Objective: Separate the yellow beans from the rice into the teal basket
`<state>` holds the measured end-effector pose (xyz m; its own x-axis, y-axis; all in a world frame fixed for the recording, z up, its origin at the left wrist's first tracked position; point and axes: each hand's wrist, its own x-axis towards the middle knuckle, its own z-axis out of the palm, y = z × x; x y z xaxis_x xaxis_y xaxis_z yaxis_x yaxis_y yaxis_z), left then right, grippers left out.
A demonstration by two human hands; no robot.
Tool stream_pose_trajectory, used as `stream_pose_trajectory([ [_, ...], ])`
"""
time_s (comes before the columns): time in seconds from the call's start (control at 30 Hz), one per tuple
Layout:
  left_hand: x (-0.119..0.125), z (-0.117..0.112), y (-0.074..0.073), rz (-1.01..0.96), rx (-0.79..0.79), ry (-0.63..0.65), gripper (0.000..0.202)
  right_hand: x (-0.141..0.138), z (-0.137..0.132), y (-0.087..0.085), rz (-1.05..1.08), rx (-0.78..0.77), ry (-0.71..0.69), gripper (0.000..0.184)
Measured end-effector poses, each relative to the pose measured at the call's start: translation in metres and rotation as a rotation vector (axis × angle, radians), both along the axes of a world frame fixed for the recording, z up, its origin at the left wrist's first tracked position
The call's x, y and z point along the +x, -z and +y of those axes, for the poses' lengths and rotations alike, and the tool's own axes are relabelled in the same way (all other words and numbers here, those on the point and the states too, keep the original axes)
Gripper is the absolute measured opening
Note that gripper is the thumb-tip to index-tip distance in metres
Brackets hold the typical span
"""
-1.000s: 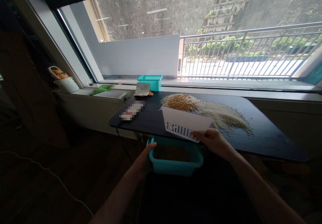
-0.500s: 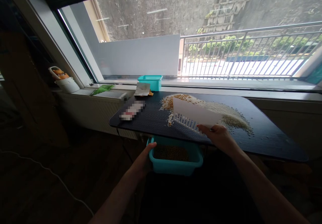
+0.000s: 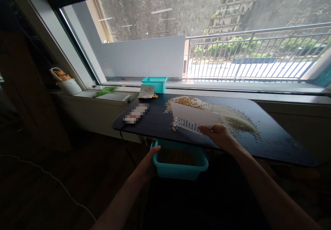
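Note:
My right hand is closed on a white slotted scraper, a flat sheet with a row of slots along its lower edge. The scraper is tilted over the near side of a spread of pale and yellow grains on the dark table. Below the table's front edge, my left hand grips the left rim of a teal tub. Brownish grains cover the tub's bottom. Paler and greenish grains lie to the right of the scraper.
A second teal tub stands at the table's back left, behind a paper packet. A blurred-out flat object lies at the table's left. On the sill are a green cloth and a white container.
My right hand and the scraper have shifted a little to the left, over the near edge of the grains. The left hand and the tub have stayed in place.

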<state>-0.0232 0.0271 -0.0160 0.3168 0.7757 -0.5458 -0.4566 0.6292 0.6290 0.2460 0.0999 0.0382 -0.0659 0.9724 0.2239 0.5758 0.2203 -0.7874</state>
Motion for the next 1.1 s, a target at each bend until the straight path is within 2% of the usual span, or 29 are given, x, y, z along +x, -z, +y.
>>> stream_pose_trajectory([
  [0.13,0.000,0.000,-0.001,0.020,-0.007,-0.003,0.061,-0.004,0.004,-0.001,-0.022,-0.036,-0.007,0.037],
  [0.27,-0.001,0.000,0.000,0.029,0.002,0.001,0.061,-0.003,-0.005,-0.009,0.028,-0.054,-0.054,0.039],
  [0.43,0.000,0.001,0.000,0.016,0.005,-0.005,0.060,-0.005,-0.013,-0.018,0.068,-0.062,-0.028,0.040],
  [0.73,0.001,0.000,-0.005,-0.002,-0.022,-0.004,0.059,0.000,-0.016,-0.006,0.070,-0.084,-0.108,0.043],
  [0.87,0.001,0.000,-0.006,0.014,-0.029,-0.027,0.059,0.000,-0.022,-0.010,0.105,-0.140,-0.150,0.041],
  [1.0,-0.006,0.000,-0.005,0.034,-0.002,-0.050,0.059,-0.009,-0.020,-0.014,0.118,-0.109,-0.153,0.039],
  [1.1,-0.015,-0.001,-0.004,0.094,-0.013,-0.065,0.060,-0.014,-0.017,-0.010,0.123,-0.081,-0.173,0.038],
])
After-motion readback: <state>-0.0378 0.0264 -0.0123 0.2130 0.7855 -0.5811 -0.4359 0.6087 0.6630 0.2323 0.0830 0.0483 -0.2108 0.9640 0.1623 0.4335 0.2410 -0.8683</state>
